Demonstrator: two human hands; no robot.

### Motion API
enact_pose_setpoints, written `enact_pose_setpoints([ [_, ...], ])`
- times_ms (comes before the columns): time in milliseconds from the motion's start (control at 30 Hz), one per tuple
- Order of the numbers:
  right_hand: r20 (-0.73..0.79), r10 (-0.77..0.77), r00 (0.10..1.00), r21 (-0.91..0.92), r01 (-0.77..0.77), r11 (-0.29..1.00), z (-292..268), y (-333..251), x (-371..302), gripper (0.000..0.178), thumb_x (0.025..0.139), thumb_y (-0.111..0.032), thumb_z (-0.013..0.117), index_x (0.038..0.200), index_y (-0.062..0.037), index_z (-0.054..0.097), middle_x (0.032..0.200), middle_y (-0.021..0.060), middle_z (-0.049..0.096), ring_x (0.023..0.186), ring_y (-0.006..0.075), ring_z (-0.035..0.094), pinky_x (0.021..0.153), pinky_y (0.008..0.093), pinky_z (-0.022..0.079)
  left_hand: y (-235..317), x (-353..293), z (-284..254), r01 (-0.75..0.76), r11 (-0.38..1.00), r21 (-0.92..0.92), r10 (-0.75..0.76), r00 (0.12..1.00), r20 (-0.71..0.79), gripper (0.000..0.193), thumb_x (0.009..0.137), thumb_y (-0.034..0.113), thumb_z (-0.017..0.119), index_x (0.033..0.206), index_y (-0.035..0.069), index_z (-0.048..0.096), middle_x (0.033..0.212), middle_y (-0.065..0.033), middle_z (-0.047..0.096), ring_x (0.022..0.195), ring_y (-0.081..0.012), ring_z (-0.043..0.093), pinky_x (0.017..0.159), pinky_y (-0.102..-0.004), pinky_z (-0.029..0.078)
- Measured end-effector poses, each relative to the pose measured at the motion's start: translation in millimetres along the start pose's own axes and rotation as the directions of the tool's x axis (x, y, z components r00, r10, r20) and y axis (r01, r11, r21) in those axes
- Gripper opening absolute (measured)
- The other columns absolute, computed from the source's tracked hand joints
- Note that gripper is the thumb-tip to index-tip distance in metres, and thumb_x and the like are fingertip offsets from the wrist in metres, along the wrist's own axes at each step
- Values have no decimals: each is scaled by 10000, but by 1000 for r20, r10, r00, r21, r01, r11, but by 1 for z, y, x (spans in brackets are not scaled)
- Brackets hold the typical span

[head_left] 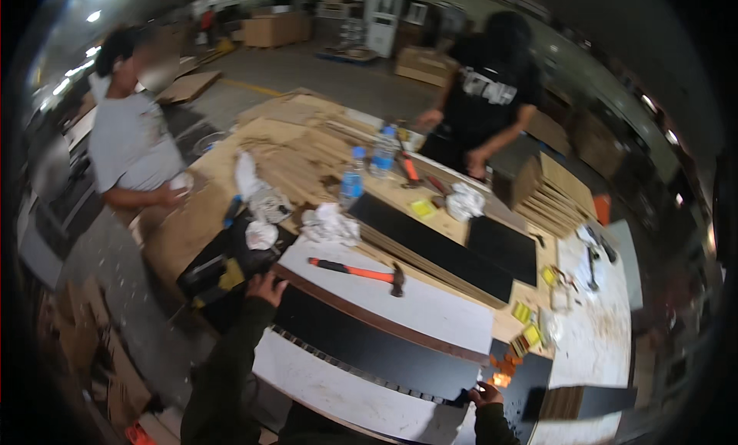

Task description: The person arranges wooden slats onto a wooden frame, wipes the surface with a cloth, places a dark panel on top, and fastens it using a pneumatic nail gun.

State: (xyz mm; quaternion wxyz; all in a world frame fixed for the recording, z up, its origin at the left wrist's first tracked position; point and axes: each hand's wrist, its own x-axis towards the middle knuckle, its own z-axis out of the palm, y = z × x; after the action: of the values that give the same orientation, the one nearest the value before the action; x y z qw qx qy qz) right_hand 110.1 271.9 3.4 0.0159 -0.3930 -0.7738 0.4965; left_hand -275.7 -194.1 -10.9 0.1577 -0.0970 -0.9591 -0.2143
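Black panel [369, 343] between both hands' fingers [270, 281]

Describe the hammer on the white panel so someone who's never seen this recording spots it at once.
On the large, pale wooden worktable, find the long white panel beyond the nearest long black panel. The orange-and-black-handled hammer lies on it, its dark head toward the right. The similar orange-and-black tool lies farther back, near two clear, blue-capped plastic bottles.
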Motion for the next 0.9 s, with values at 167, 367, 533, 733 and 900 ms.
enact_pose_setpoints([
  [167, 356, 203, 912, 264, -306, 914, -23, 50, 53, 361, 762, -384, 667, 1011, -124, 648, 838, 11, 672, 750, 130, 620, 663, 304, 503, 16, -2, -6, 86, 996, 0, -86, 994, -63, 345, 843, 357, 558, 975, 38, 542, 901, -201, 507, 871, -395, 513, 743, -481, 430],
  [367, 334, 322, 886, -178, -277, 944, -46, 50, 52, 383, 754, -402, 672, 951, -74, 657, 832, 48, 667, 776, 145, 615, 719, 305, 494, 40, -1, -21, 55, 996, -74, -61, 996, -72, 294, 841, 303, 565, 979, 46, 528, 907, -202, 494, 879, -402, 501, 740, -485, 423],
  [533, 447, 132, 885, -520, 136, 843, -40, 83, 81, 513, 703, -547, 658, 954, -100, 657, 830, 42, 654, 811, 128, 597, 757, 287, 476, 20, -24, -22, 71, 996, -58, -75, 995, -72, 295, 842, 275, 566, 1018, 46, 507, 958, -220, 486, 910, -424, 494, 757, -488, 421],
  [733, 248, -93, 964, -602, 229, 765, -9, 5, 81, 814, 621, -384, 720, 1291, -78, 375, 1132, 133, 538, 1031, 263, 533, 871, 354, 443, 22, 1, 11, -231, 920, 317, 257, 966, -40, 361, 827, 168, 556, 1171, 94, 475, 1223, -146, 438, 1072, -319, 452, 850, -455, 379],
  [900, -19, -362, 932, -310, 339, 888, -4, -9, 17, 489, 703, -125, 633, 1183, -131, 538, 853, 130, 644, 777, 302, 626, 710, 399, 507, 114, -39, 17, -393, 903, 172, 355, 910, 212, 522, 881, 354, 496, 1334, 139, 351, 1348, -152, 349, 1258, -354, 318, 975, -554, 289],
])
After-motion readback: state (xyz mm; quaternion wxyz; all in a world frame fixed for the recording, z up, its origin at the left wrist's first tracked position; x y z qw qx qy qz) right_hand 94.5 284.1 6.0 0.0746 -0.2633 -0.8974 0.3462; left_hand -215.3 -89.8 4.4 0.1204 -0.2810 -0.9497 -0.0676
